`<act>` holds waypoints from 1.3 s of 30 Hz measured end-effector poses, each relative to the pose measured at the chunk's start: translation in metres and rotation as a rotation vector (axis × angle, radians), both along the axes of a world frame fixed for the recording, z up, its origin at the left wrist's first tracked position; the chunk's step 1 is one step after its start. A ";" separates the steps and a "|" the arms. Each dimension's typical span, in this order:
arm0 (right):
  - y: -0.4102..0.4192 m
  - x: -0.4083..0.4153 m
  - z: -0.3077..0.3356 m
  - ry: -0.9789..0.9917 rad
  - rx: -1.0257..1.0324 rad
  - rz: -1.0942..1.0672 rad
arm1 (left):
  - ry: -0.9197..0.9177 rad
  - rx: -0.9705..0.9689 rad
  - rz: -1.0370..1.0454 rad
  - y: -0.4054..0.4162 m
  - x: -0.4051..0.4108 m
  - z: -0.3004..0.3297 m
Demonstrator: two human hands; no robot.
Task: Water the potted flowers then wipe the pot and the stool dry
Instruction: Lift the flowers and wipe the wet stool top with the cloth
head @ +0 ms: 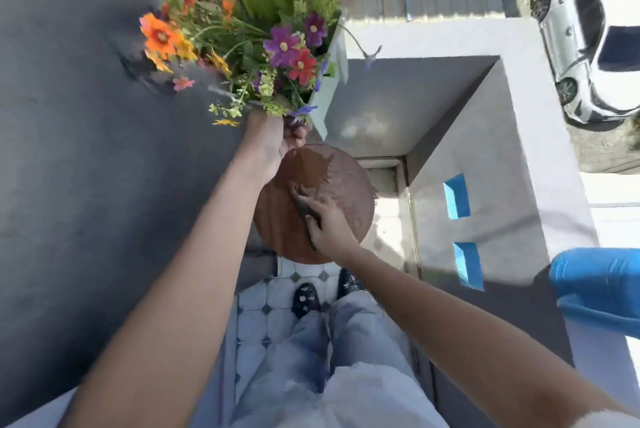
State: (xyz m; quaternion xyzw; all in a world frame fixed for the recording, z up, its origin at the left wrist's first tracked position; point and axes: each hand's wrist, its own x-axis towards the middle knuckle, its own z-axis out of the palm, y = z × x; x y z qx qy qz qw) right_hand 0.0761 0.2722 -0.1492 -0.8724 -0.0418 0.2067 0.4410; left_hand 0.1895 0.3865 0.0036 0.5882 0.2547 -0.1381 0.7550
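My left hand (273, 143) holds the potted flowers (256, 33) lifted above the round wooden stool (349, 182). The pot itself is mostly hidden behind my fingers and the orange, purple and red blooms. My right hand (327, 220) presses a dark cloth (304, 202) flat on the stool's seat, near its middle. The far half of the seat shines wet; the near left part looks duller.
A grey wall rises on the left, and a low grey parapet (485, 157) with blue openings runs on the right. A blue container (599, 285) rests on the parapet at right. White patterned floor tiles (263, 317) and my feet lie below the stool. A white car (595, 33) is parked beyond.
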 end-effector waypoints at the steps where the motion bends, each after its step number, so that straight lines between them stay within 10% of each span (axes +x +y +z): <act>1: 0.012 -0.003 -0.009 -0.006 -0.025 0.109 | -0.015 0.013 0.017 0.001 0.002 -0.006; 10: 0.056 -0.028 -0.068 -0.118 -0.317 0.667 | -0.015 0.017 0.069 0.014 0.014 -0.034; 23: -0.086 0.126 -0.075 -0.119 -0.485 0.106 | -0.015 0.046 0.081 0.014 0.032 -0.034; 39: 0.056 0.006 -0.093 -0.204 -0.212 0.602 | 0.002 0.070 0.079 0.016 0.043 -0.036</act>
